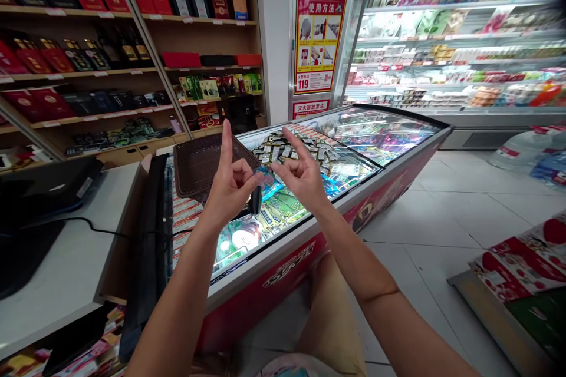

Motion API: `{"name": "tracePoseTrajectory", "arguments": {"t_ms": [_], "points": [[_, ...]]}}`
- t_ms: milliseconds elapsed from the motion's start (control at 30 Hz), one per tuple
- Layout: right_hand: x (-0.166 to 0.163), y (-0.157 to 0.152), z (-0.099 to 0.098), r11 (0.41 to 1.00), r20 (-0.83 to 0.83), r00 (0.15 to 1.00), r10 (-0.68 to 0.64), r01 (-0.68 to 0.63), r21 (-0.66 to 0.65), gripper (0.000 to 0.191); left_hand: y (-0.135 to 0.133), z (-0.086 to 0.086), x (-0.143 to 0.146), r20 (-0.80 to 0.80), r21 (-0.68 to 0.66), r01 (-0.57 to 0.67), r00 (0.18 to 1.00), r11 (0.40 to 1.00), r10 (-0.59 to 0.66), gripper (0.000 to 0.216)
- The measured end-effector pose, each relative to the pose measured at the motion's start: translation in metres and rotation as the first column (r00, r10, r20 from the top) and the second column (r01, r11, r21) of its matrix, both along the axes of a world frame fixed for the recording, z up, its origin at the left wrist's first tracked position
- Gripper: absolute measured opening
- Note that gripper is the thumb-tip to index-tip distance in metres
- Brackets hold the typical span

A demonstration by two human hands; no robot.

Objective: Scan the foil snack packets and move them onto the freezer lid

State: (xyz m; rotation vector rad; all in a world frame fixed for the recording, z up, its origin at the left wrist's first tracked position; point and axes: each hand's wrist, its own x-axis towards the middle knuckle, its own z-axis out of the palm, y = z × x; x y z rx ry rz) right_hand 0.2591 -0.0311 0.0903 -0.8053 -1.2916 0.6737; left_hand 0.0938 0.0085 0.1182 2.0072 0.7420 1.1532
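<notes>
My left hand [232,185] is raised over the near end of a glass-topped chest freezer [349,203]. Its index finger points straight up, the thumb reaches right, and the other fingers are curled with nothing seen in them. My right hand [305,179] hovers to its right, index finger and thumb stretched apart, the rest bent in. Behind the left hand is a brown woven basket [201,162]. Many small packets [325,152] lie heaped on the glass beyond my hands. A small black object [255,201] shows just behind my left hand, partly hidden; its kind is unclear.
A white counter [88,271] with dark equipment and a cable stands at left. Shelves of boxes and bottles [119,50] line the back. At right are a lit refrigerated display [424,65], large water bottles [515,150] and a low stack of red-patterned packs [526,253].
</notes>
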Motion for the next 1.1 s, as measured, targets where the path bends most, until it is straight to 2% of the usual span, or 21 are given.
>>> {"name": "tracePoseTrajectory", "arguments": {"t_ms": [133, 233, 367, 533, 633, 800, 1100], "points": [[0.006, 0.021, 0.001, 1.000, 0.080, 0.997, -0.007, 0.005, 0.030, 0.075, 0.019, -0.004, -0.001, -0.166, 0.045, 0.038, 0.986, 0.998, -0.030, 0.100], [0.014, 0.044, -0.011, 1.000, 0.171, 0.985, -0.008, 0.011, -0.015, 0.082, 0.044, -0.017, -0.002, -0.282, 0.079, 0.037, 0.959, 0.996, -0.013, 0.106], [0.019, 0.060, -0.025, 0.996, 0.257, 0.966, 0.006, 0.016, -0.084, 0.086, 0.065, -0.031, -0.002, -0.371, 0.073, 0.106, 0.926, 0.992, -0.072, 0.112], [0.022, 0.060, -0.031, 0.997, 0.297, 0.955, 0.008, 0.014, -0.073, 0.095, 0.075, -0.039, -0.001, -0.302, 0.090, 0.164, 0.944, 0.982, -0.130, 0.114], [0.026, 0.064, -0.037, 0.996, 0.322, 0.947, 0.006, 0.025, -0.091, 0.098, 0.081, -0.044, 0.002, -0.268, 0.054, 0.183, 0.950, 0.982, -0.162, 0.115], [0.030, 0.071, -0.047, 0.993, 0.327, 0.945, 0.006, 0.031, -0.110, 0.095, 0.083, -0.050, 0.005, -0.230, -0.002, 0.217, 0.950, 0.976, -0.212, 0.121], [0.027, 0.064, -0.049, 0.989, 0.301, 0.954, 0.013, 0.033, -0.147, 0.090, 0.080, -0.057, 0.004, -0.187, -0.066, 0.224, 0.954, 0.972, -0.232, 0.123]]}}
